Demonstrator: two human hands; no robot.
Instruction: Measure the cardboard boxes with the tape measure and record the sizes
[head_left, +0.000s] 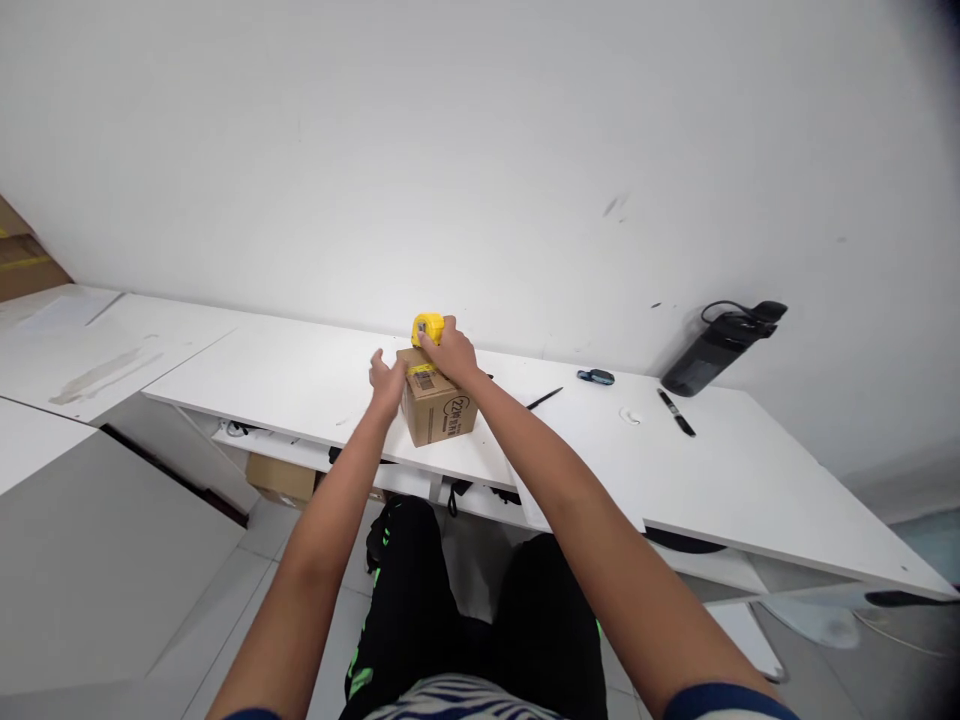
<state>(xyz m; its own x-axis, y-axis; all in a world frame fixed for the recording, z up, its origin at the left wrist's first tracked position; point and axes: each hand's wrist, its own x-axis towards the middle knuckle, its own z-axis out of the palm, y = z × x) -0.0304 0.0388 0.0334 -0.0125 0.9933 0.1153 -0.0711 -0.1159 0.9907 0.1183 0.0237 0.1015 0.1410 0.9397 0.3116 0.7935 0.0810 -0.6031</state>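
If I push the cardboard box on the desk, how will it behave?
The cardboard box should feel fairly stiff: its visible sides look flat. Pushed low, it would likely slide rather than roll, given its blocky shape and the smooth-looking white desk. Its contents are hidden, so weight is uncertain.

From the person's head, the scene is viewed forward and down. The wall [360,150] is taken in across the top, the white desk [300,370] across the middle, the legs [420,590] from close above at bottom centre.
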